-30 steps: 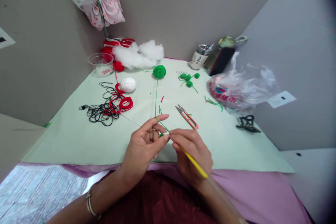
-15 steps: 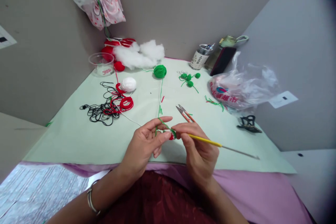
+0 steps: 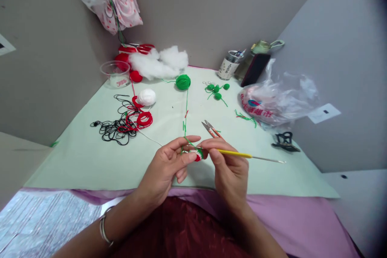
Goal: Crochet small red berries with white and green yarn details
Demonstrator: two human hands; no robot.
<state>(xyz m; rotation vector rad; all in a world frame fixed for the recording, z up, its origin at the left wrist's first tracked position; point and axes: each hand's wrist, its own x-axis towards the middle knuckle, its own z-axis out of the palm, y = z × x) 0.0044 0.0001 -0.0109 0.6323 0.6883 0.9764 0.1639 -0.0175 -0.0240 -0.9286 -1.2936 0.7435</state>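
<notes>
Between the thumb and fingers of my left hand (image 3: 169, 163) is a small crochet piece (image 3: 198, 155) in red, white and green. Green yarn (image 3: 186, 119) runs from the green yarn ball (image 3: 183, 82) down over my left fingers to the piece. My right hand (image 3: 231, 165) grips a crochet hook (image 3: 234, 153) by its yellow handle. The hook's front end lies at the piece's top edge, while its long metal shaft points right. Just beyond my right fingers lie thread snips (image 3: 211, 129), partly hidden by the hand.
White and red yarn, with a tangled black cord (image 3: 116, 129), lies left. Stuffing (image 3: 159, 62) and a clear tub (image 3: 115, 74) sit at the back. Small green crocheted balls (image 3: 217, 88) lie back right, near a pen tin (image 3: 229, 65), phone (image 3: 256, 69), plastic bag (image 3: 275, 96) and hair clip (image 3: 285, 142).
The crochet hook has swung nearer to level, its rear end rising and shifting left. Its front end now shows above the piece by my left fingers. The view has shifted slightly.
</notes>
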